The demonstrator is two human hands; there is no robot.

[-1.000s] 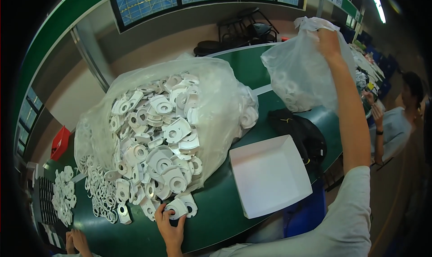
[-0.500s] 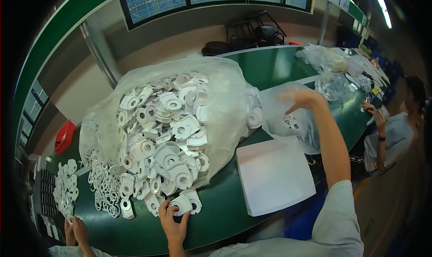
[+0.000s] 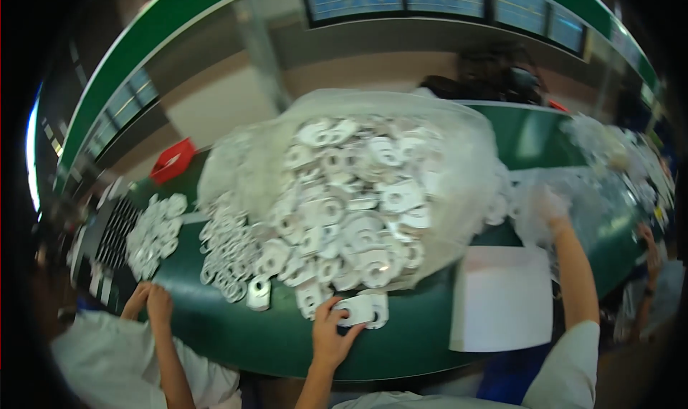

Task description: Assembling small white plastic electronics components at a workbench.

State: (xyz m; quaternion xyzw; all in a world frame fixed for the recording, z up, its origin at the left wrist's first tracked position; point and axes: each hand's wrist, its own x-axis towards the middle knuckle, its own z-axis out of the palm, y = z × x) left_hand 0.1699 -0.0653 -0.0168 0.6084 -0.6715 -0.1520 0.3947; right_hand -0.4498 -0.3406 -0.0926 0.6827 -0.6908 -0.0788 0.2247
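Pinching 1 flat white part (image 3: 358, 308) between thumb and fingers: left hand (image 3: 334, 337), at the near edge of the heap; the part overlaps 1 similar piece (image 3: 380, 313) on the green table (image 3: 215, 337). Right hand (image 3: 553, 207), blurred, at a thin translucent bag (image 3: 530, 226); its grip cannot be told. White box (image 3: 502, 301), 1, just below that bag. Large plastic bag (image 3: 462, 169), 1, around the heap of white parts (image 3: 358, 222). Smaller white rings (image 3: 228, 255), 1 pile, left of the heap. Red bin (image 3: 172, 160), 1, far left. Co-worker's hands (image 3: 159, 301), 2, close together at the table's left.
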